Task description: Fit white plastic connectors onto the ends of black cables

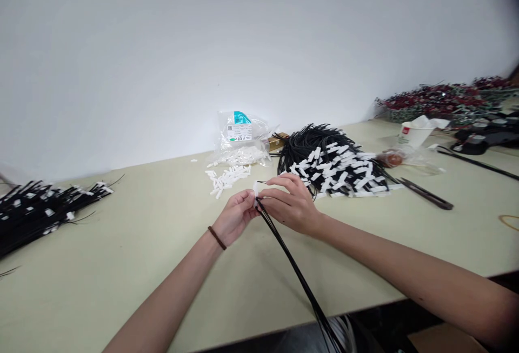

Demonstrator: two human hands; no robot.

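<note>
The location appears to be a small assembly workshop, as indicated by a long worktable against a plain wall, bundled white-tipped black strands, loose white pieces, a labelled plastic bag and a dark pincer-shaped tool.

1. The connector is plain white, and the wires at it are solid black.
2. The wristband is dark brown.
3. The loose connectors are all white.
4. The plastic bag is clear; its label is white with a teal corner, black print and a green oval.
5. The small box is golden brown.
6. The large bundle is black, dotted with white; the left-hand bundle shows the same mix.
7. The cup is white with a red patch.
8. The flowers are dark red and grey-green.
9. The worktop is pale yellow-green, the wall plain light grey.
</note>
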